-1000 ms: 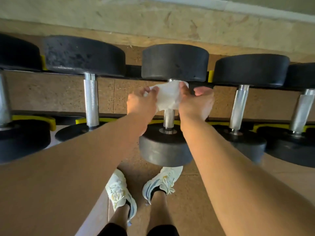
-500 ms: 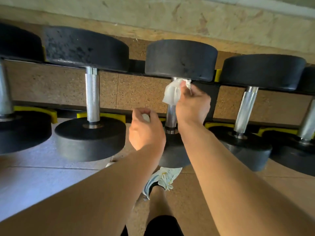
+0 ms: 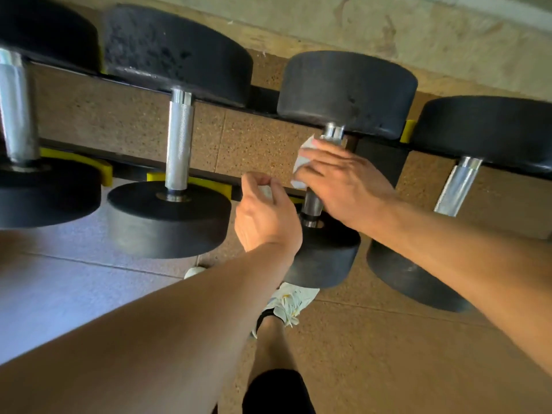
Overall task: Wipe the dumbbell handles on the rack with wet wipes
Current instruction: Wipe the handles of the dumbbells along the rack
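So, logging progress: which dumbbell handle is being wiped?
The handle third from left, the only one with the wet wipe and right hand wrapped around it.

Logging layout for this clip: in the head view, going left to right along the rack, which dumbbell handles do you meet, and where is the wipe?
Leftmost handle → bare knurled handle → handle wrapped by the wet wipe under the right hand → far-right handle.

Open gap at centre frame between the knurled handle (image 3: 179,141) and the wrapped handle (image 3: 312,201), bare floor (image 3: 263,144) showing behind. Left hand (image 3: 265,213) sits in that gap's lower right. Black heads (image 3: 346,91) wall off the top; right hand (image 3: 343,180) covers the handle.
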Demonstrator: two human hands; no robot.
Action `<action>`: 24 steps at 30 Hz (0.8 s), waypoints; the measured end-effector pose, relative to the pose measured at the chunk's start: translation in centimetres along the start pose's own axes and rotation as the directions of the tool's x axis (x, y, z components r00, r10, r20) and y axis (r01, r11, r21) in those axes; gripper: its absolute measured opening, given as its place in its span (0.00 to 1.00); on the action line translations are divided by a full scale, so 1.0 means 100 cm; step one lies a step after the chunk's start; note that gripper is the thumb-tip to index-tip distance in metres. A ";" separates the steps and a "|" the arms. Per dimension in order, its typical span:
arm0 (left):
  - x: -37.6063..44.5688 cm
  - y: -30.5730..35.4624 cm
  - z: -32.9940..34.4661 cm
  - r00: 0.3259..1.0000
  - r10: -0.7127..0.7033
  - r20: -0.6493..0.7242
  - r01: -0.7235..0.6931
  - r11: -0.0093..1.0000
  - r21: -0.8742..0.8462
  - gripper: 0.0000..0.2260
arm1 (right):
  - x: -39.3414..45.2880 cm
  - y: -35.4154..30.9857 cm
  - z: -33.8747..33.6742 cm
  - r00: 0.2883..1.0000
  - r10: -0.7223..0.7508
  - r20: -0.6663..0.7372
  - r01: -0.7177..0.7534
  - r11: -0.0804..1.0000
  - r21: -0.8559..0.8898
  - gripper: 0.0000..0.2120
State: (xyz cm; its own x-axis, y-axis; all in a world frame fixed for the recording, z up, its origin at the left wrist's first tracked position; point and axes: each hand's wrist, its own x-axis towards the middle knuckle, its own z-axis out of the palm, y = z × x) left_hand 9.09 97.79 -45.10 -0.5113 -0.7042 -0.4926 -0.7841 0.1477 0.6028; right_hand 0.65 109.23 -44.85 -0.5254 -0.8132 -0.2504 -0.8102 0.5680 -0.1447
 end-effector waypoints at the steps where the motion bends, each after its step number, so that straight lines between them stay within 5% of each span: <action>1: 0.000 -0.001 0.001 1.000 -0.004 -0.003 0.004 1.000 -0.002 0.05 | -0.003 -0.001 -0.001 0.996 -0.052 0.074 0.053 0.999 -0.004 0.18; 4: 0.000 -0.002 0.000 1.000 0.002 -0.015 -0.002 1.000 -0.010 0.06 | -0.014 -0.016 -0.007 0.974 -0.083 0.210 0.049 0.985 0.164 0.15; 7: -0.001 -0.001 0.000 0.999 0.007 -0.032 -0.008 0.999 -0.038 0.08 | -0.028 -0.026 -0.011 0.973 0.059 0.222 -0.156 0.881 0.447 0.14; 10: -0.002 -0.002 0.000 0.998 0.004 -0.058 -0.010 0.993 -0.117 0.09 | -0.024 -0.014 -0.023 0.952 0.265 -0.152 -0.162 0.859 0.486 0.18; 12: -0.002 -0.003 0.000 0.996 -0.024 -0.085 0.010 0.986 -0.168 0.10 | -0.014 0.006 -0.022 0.942 0.108 -0.317 -0.039 0.975 0.218 0.19; 15: -0.003 -0.004 0.002 0.990 -0.072 -0.120 0.045 0.975 -0.216 0.10 | -0.006 0.024 -0.002 0.989 -0.083 -0.118 0.089 0.995 0.041 0.21; 20: -0.004 -0.005 0.003 0.984 -0.090 -0.153 0.050 0.968 -0.247 0.10 | -0.046 -0.013 0.000 0.983 -0.032 0.179 -0.040 0.922 0.386 0.18; 22: -0.003 -0.004 0.002 0.984 -0.078 -0.161 0.036 0.968 -0.247 0.12 | -0.053 -0.021 -0.010 0.961 0.086 0.262 -0.225 0.794 0.564 0.12; 24: -0.003 -0.005 0.002 0.985 -0.085 -0.147 0.045 0.965 -0.260 0.10 | -0.047 -0.017 -0.021 0.956 0.265 0.123 -0.280 0.710 0.646 0.11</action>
State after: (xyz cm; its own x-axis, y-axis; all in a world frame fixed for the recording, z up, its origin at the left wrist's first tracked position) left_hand 9.56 98.06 -45.31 -0.3852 -0.8087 -0.4446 -0.6881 -0.0693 0.7223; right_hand 3.92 111.81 -41.42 -0.6855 -0.6112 -0.3956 -0.2601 0.7131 -0.6511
